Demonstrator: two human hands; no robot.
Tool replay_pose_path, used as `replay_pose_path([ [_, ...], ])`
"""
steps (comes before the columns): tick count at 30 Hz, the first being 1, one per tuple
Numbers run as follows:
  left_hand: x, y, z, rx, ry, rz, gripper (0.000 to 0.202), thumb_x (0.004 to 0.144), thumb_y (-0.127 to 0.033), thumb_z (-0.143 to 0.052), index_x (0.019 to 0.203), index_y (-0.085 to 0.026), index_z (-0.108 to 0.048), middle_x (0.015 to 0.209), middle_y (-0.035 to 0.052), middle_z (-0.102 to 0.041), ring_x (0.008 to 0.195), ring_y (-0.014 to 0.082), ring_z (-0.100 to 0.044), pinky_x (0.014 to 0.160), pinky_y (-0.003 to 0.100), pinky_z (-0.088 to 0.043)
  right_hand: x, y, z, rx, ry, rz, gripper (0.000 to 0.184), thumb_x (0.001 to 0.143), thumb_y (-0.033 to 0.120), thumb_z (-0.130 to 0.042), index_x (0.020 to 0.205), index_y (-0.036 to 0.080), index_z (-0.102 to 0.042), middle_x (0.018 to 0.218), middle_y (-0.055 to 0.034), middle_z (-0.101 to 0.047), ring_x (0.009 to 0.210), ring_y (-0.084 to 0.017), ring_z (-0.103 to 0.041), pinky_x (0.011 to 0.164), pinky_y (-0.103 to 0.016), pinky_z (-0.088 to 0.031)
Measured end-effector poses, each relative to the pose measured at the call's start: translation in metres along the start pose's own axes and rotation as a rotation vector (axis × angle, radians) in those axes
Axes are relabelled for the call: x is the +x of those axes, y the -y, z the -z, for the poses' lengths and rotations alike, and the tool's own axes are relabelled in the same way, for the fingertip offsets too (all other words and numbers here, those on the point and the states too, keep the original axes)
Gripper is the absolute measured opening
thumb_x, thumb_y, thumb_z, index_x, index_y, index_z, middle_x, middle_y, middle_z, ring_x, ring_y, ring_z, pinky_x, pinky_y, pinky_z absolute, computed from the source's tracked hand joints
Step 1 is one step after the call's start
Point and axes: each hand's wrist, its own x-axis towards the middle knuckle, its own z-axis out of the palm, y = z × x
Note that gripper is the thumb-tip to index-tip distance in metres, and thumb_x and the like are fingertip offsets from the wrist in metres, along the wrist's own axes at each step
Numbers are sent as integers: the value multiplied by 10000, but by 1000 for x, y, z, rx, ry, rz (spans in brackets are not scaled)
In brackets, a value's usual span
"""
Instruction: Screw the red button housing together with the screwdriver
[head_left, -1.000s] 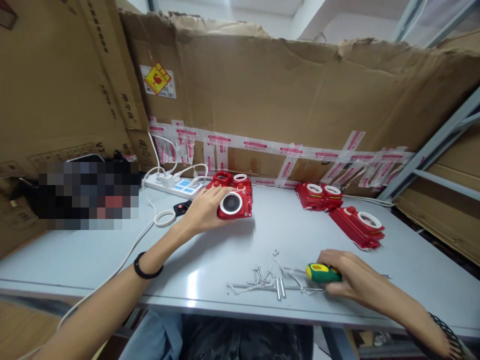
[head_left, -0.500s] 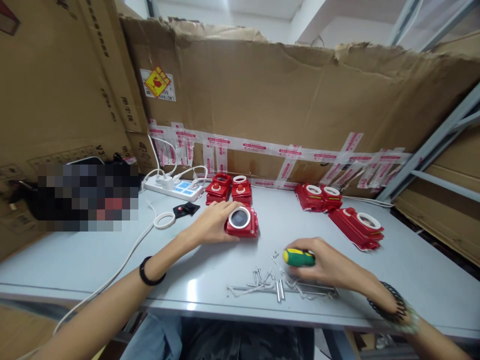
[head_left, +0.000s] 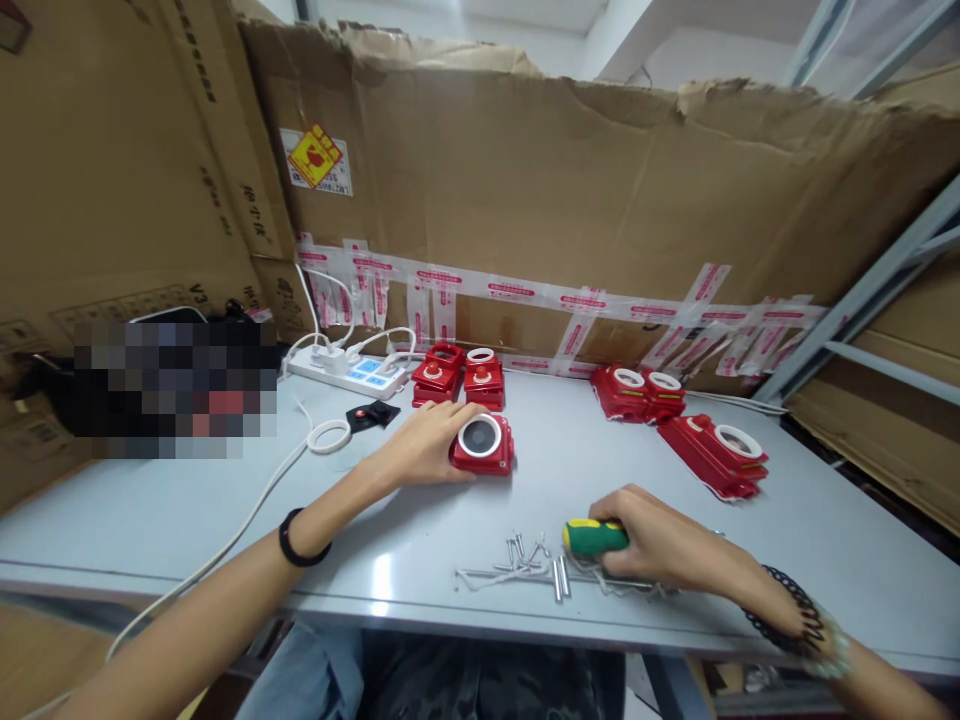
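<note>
My left hand (head_left: 424, 448) rests on the grey table (head_left: 150, 520) with its fingers curled round the left side of a red housing (head_left: 484, 445) that has a white ring on top. My right hand (head_left: 660, 545) is closed round the green and yellow handle of a screwdriver (head_left: 595, 537), low over a scatter of several small metal screws and pins (head_left: 536, 565) near the table's front edge.
Two more red housings (head_left: 457, 375) stand behind the held one. Other red housings (head_left: 637, 390) and a flat red stack (head_left: 720, 455) lie at the right. A white power strip (head_left: 349, 372) with cables, a white ring (head_left: 330, 436) and cardboard walls (head_left: 600, 200) border the table.
My left hand drew the red housing toward me and set it flat. My right hand, with the screwdriver, swung left and up, then came down to the screws.
</note>
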Motion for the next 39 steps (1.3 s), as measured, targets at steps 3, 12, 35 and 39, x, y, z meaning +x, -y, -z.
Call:
replay_pose_path([
  [3,0,-1,0,-14,14,-3,685,604,-463,-699,1197,-228,-448,1112,89,-593,969,298,-568,775,369,-415,-9,-4,7,72,22,-1,77,659,221,-585,656,180,-520,700,8,-511,676,-137,-467,573,-234,-317],
  [12,1,-20,4,-232,98,-35,828,592,-517,-723,1292,-246,-372,1153,81,-598,995,287,-586,791,347,-442,20,31,35,850,-609,183,265,781,361,-584,620,207,-440,470,72,-394,433,-89,-384,442,-238,-314],
  [35,10,-36,-5,-369,109,-22,643,663,-585,-651,1165,-225,-472,1004,73,-653,867,257,-622,721,323,-454,70,70,31,1528,-662,321,280,787,379,-484,586,217,-376,393,97,-320,331,-63,-305,345,-192,-282],
  [39,9,-37,-6,-332,109,-16,636,669,-579,-651,1167,-230,-467,1014,73,-647,876,264,-617,710,324,-457,66,72,27,1152,-849,342,225,845,409,-456,719,222,-464,454,79,-414,389,-87,-411,415,-220,-342],
])
